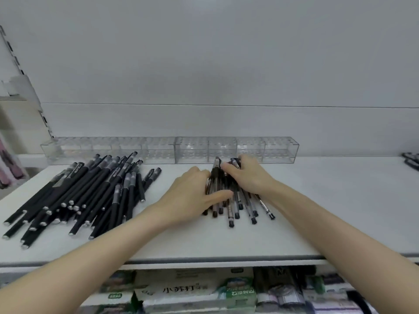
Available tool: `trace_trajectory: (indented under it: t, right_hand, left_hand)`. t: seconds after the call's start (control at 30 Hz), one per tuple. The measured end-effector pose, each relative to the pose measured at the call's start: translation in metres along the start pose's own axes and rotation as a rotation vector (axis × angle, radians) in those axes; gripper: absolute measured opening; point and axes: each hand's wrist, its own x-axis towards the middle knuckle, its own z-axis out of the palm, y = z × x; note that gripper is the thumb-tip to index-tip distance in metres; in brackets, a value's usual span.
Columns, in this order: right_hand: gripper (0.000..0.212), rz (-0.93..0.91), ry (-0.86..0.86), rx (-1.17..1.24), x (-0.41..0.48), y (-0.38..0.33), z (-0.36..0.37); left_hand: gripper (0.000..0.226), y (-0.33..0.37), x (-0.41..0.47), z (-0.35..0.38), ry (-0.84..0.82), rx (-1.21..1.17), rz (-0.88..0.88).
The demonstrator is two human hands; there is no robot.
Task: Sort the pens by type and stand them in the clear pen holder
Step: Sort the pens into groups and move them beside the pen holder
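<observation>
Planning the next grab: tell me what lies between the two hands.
In the head view, a bunch of clear-barrelled black-tipped pens lies between left hand and right hand, both touching it.

Plain grey wall (204, 53) behind white shelf (317, 211) (goods below).

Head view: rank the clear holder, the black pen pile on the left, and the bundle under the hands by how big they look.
1. Clear holder, widest, though farthest from the camera.
2. Black pen pile, nearly as large an area; order against the holder is unsure.
3. Bundle, clearly smallest, partly covered by the left hand and right hand.
</observation>
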Motion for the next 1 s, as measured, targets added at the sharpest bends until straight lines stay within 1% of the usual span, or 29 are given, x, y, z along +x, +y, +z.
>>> trace_trajectory:
  t: [0.03,0.1,0.13,0.17,0.23,0.33,0.4,0.57,0.67,0.73,0.87,1.0]
  right_hand:
    - [0.034,0.021,0.016,-0.039,-0.002,0.002,-0.001]
    - [0.055,0.057,0.031,-0.122,-0.011,0.003,-0.007]
    - [0.062,0.064,0.043,-0.141,-0.015,0.005,-0.01]
    - [0.064,0.052,0.054,-0.139,-0.019,0.007,-0.013]
    - [0.059,0.021,0.047,-0.121,-0.024,0.01,-0.018]
    - [0.044,-0.013,0.027,-0.152,-0.027,0.011,-0.017]
    - [0.044,-0.028,0.008,-0.183,-0.03,0.01,-0.014]
    - [0.047,-0.027,-0.021,-0.249,-0.035,0.006,-0.01]
    - [0.05,-0.01,-0.005,-0.291,-0.033,0.008,-0.01]
    - [0.05,0.011,0.011,-0.279,-0.034,0.011,-0.012]
    - [0.045,-0.014,0.009,-0.242,-0.039,0.012,-0.017]
    - [0.043,-0.061,0.076,-0.174,-0.046,0.007,-0.037]
  left_hand:
    - [0.069,-0.001,0.0,0.001,-0.005,0.001,0.027]
    - [0.071,-0.004,0.002,0.002,-0.028,-0.003,0.101]
    - [0.073,-0.005,0.003,0.002,-0.048,-0.003,0.139]
    - [0.075,-0.007,0.005,0.002,-0.076,-0.001,0.171]
    - [0.074,-0.01,0.007,0.001,-0.142,0.006,0.211]
    - [0.07,-0.01,0.009,0.003,-0.24,0.029,0.216]
    - [0.069,-0.01,0.007,0.004,-0.266,0.048,0.214]
    - [0.07,-0.01,0.003,0.002,-0.268,0.09,0.203]
    - [0.07,-0.006,0.002,-0.003,-0.268,0.084,0.21]
    - [0.067,-0.003,0.004,-0.007,-0.24,0.078,0.22]
    - [0.061,0.001,0.009,-0.011,-0.212,0.127,0.226]
    - [0.062,0.013,0.015,-0.017,-0.091,0.233,0.259]
